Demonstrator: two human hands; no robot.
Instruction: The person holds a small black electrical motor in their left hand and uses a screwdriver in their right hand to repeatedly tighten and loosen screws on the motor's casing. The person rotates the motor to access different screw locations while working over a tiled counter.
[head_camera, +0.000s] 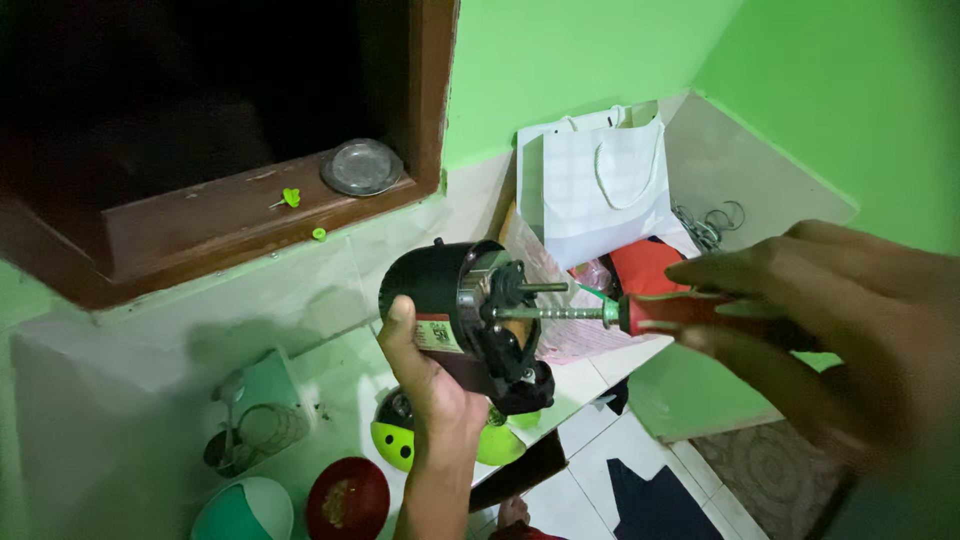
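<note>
Right hand (830, 330), nearest the camera at 3 o'clock, blurred: fingers (745, 268) wrapped shut around the red handle of a screwdriver (640, 312). Its shaft points toward 9 o'clock and its tip sits at the face of the motor (455, 310).

Left hand (425, 375), at 6 o'clock just below frame centre: fingers closed around the black motor from underneath, thumb lying up along the housing beside the label. Motor is held in the air, centre of frame, shaft end turned toward 3 o'clock. A bare metal shaft sticks out of the end plate, just above the screwdriver.

Progress, judged from what shows: the motor is already out of whatever housing it belongs to, no blade or guard on it. A long screw appears partly out along the screwdriver line; whether it is being driven in or backed out I cannot tell. The end plate sits on the body, so the motor itself is not opened.

Below the motor, at 6 o'clock: a yellow-green shell (395, 440), a red bowl (347, 498), a teal bowl (243, 508), all on the white tiled tabletop (340, 370).

Farther, at 1 o'clock: a white paper bag (600, 185) against the wall. At 11 o'clock: a wooden sill (250, 205) with a small metal dish (361, 166) and two tiny green bits.
</note>
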